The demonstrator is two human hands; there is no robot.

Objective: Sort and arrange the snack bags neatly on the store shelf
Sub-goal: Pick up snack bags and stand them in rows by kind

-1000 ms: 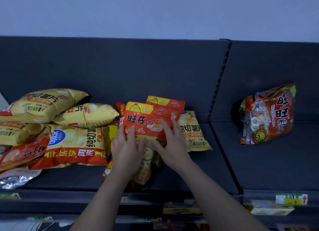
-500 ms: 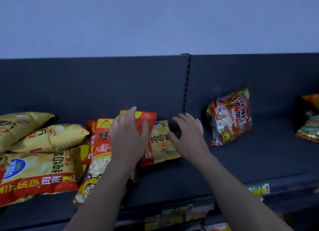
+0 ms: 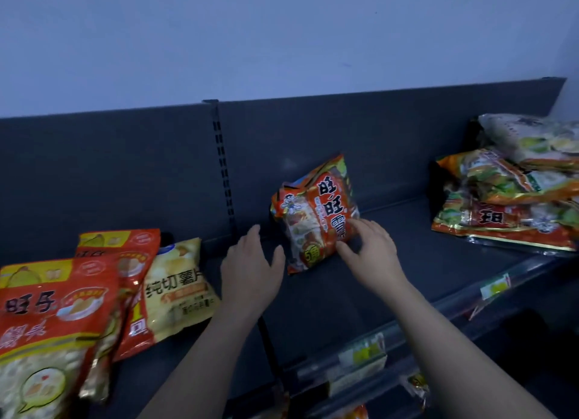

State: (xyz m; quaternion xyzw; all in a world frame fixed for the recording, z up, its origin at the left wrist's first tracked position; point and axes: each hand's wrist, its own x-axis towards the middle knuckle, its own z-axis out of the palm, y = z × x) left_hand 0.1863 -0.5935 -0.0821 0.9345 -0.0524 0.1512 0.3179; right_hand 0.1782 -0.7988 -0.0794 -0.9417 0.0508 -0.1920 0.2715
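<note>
Matt dark-grey shelf, seemingly painted metal, carries crinkled packs of glossy plastic film: the red rice-cracker bag at centre catches light along its creases, the pale yellow crisp bag at nine o'clock looks satiny, and the red-and-yellow bags at eight o'clock show shiny print above a clear window. The pile of bags at three o'clock has gleaming foil-like edges. A clear plastic price rail at five o'clock holds paper labels; the wall at twelve o'clock is smooth and matt
</note>
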